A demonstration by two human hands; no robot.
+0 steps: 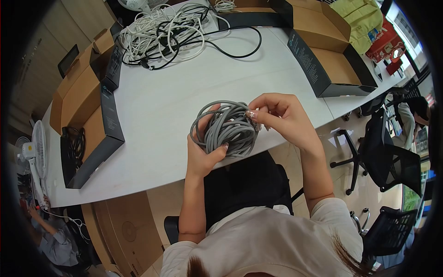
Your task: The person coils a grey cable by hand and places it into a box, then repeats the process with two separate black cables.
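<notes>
Single head-worn view, steeply downward and close over the white table [157, 106], fisheye-dark at frame corners.

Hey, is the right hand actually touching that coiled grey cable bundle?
Touching. The head view shows the right hand pinching the coiled grey cable bundle at its upper right edge, with no gap.

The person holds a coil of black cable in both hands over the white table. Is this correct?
Not quite: the coil is grey, not black, as the head view shows. The left hand holds it from below and the right hand pinches it at the side, over the white table. The black cables lie in the far pile.
</notes>
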